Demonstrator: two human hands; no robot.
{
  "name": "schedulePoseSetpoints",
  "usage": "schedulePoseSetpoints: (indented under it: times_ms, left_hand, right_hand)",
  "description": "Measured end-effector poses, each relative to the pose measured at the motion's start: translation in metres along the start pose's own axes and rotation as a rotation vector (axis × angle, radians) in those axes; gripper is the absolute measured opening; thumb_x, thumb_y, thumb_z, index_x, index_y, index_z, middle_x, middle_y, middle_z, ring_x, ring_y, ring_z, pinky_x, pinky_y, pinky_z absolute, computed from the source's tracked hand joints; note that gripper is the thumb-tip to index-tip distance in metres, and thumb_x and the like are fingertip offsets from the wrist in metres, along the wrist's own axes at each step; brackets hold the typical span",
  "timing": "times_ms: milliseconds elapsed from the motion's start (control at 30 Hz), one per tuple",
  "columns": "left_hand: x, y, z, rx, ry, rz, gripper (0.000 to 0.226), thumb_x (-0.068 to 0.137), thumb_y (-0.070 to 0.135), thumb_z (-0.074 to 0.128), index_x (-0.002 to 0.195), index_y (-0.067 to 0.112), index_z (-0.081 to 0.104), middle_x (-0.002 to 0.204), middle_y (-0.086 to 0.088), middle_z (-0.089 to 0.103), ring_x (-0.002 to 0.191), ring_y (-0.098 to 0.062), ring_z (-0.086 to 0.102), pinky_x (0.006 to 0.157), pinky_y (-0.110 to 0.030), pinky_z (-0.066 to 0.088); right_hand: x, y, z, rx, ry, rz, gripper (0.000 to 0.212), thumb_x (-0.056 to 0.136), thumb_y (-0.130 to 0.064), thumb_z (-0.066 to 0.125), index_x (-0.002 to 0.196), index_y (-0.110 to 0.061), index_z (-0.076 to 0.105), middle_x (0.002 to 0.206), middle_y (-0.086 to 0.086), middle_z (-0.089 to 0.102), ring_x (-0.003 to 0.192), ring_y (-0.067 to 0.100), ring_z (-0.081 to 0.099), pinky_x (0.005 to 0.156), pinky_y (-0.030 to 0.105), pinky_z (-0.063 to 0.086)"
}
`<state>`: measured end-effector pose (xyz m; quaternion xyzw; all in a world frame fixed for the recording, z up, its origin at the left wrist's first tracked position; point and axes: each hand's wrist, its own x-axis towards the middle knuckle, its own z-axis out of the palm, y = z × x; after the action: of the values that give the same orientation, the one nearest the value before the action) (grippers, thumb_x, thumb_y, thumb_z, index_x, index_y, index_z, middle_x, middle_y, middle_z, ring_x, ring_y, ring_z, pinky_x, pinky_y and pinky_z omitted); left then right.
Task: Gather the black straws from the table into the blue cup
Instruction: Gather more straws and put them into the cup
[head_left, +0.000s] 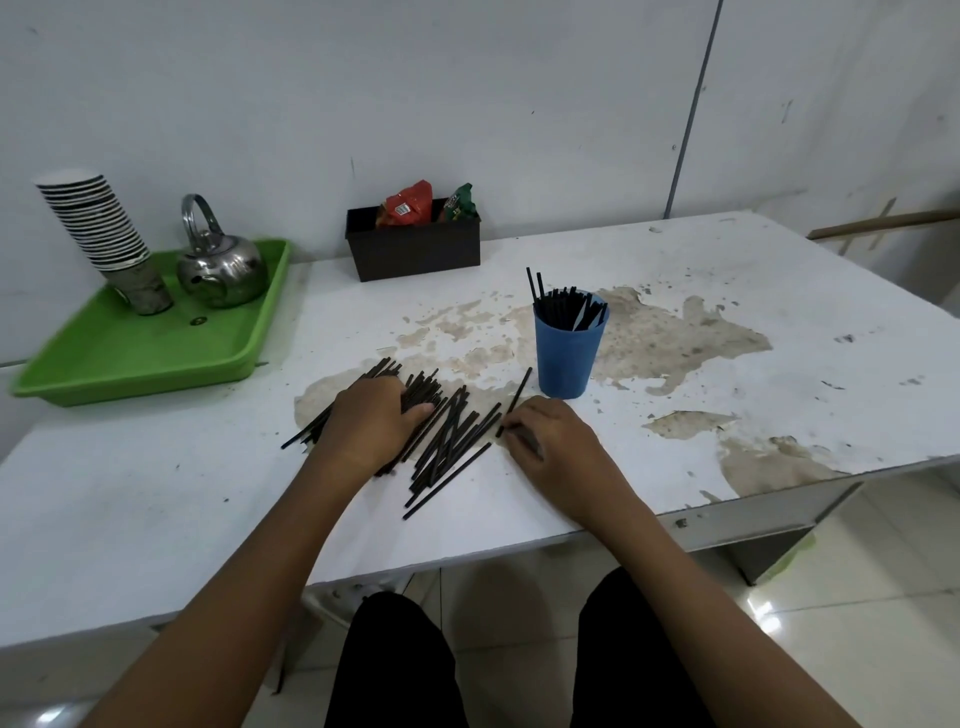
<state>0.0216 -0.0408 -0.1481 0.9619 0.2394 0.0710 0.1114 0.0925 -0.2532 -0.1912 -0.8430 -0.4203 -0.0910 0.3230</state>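
A loose pile of black straws (447, 441) lies on the white table (208, 499) in front of me. My left hand (371, 415) rests palm down on the pile's left part, fingers curled over a bundle of straws. My right hand (545, 441) sits at the pile's right edge, fingertips pinching the lower end of a single straw (517, 397) that points toward the blue cup (566, 353). The cup stands upright just beyond my right hand and holds several black straws.
A green tray (130, 353) at the far left carries a metal kettle (221, 265) and a stack of paper cups (104, 234). A black box (415, 249) with snack packets stands against the wall. The table's near edge runs just below my forearms.
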Motion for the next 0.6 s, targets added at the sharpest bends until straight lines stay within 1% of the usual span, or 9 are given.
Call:
schedulePoseSetpoints:
  times_ms: [133, 267, 367, 400, 500, 567, 600]
  left_hand:
    - [0.001, 0.002, -0.002, 0.018, -0.016, 0.002, 0.039, 0.099, 0.043, 0.055, 0.100, 0.004, 0.062, 0.092, -0.012, 0.068, 0.086, -0.029, 0.062, 0.079, -0.041, 0.051]
    - [0.005, 0.001, -0.006, -0.020, -0.054, -0.013, 0.037, 0.102, 0.039, 0.051, 0.100, 0.003, 0.060, 0.090, -0.013, 0.065, 0.084, -0.029, 0.062, 0.075, -0.040, 0.049]
    - [0.010, 0.000, -0.011, -0.121, -0.056, -0.044, 0.035, 0.103, 0.039, 0.048, 0.102, 0.006, 0.059, 0.086, -0.009, 0.062, 0.081, -0.027, 0.058, 0.067, -0.037, 0.043]
    - [0.012, 0.000, -0.013, -0.159, -0.043, -0.048, 0.035, 0.103, 0.039, 0.046, 0.103, 0.007, 0.059, 0.084, -0.006, 0.061, 0.079, -0.025, 0.057, 0.064, -0.035, 0.040]
    - [0.019, 0.006, -0.020, -0.338, -0.009, -0.029, 0.033, 0.105, 0.039, 0.042, 0.106, 0.011, 0.059, 0.090, 0.002, 0.064, 0.079, -0.016, 0.057, 0.065, -0.030, 0.038]
    - [0.020, 0.016, -0.022, -0.558, -0.015, 0.014, 0.028, 0.105, 0.040, 0.040, 0.103, 0.018, 0.059, 0.085, 0.011, 0.062, 0.076, -0.008, 0.056, 0.069, -0.028, 0.040]
    - [0.019, 0.024, -0.023, -0.684, -0.021, 0.043, 0.027, 0.105, 0.041, 0.040, 0.098, 0.021, 0.058, 0.080, 0.012, 0.061, 0.073, -0.008, 0.056, 0.072, -0.028, 0.042]
  right_hand:
    - [-0.001, 0.001, 0.001, 0.008, 0.009, 0.004, 0.019, 0.095, -0.018, 0.057, 0.109, -0.011, 0.068, 0.105, -0.002, 0.064, 0.097, 0.010, 0.052, 0.081, 0.013, 0.037]
    - [-0.001, 0.002, -0.001, 0.046, 0.015, -0.004, 0.017, 0.094, -0.016, 0.059, 0.106, -0.010, 0.069, 0.104, -0.001, 0.065, 0.096, 0.011, 0.053, 0.081, 0.013, 0.037]
    - [-0.002, 0.003, -0.010, 0.135, 0.117, 0.025, 0.014, 0.091, -0.012, 0.064, 0.104, -0.011, 0.070, 0.103, -0.002, 0.067, 0.097, 0.012, 0.057, 0.083, 0.009, 0.037]
    - [-0.003, 0.002, -0.013, 0.167, 0.164, 0.041, 0.015, 0.090, -0.011, 0.065, 0.104, -0.012, 0.069, 0.103, -0.002, 0.067, 0.097, 0.012, 0.058, 0.084, 0.011, 0.040]
    - [-0.011, -0.001, -0.023, 0.224, 0.248, 0.049, 0.018, 0.087, -0.005, 0.066, 0.103, -0.011, 0.070, 0.101, -0.002, 0.069, 0.095, 0.012, 0.063, 0.084, 0.024, 0.050]
    - [-0.014, -0.005, -0.031, 0.239, 0.297, 0.043, 0.018, 0.087, -0.002, 0.065, 0.102, -0.011, 0.070, 0.099, -0.002, 0.070, 0.095, 0.010, 0.064, 0.084, 0.027, 0.052]
    - [-0.013, -0.007, -0.036, 0.242, 0.324, 0.038, 0.018, 0.087, -0.002, 0.065, 0.102, -0.010, 0.070, 0.099, -0.002, 0.071, 0.095, 0.009, 0.064, 0.085, 0.026, 0.052]
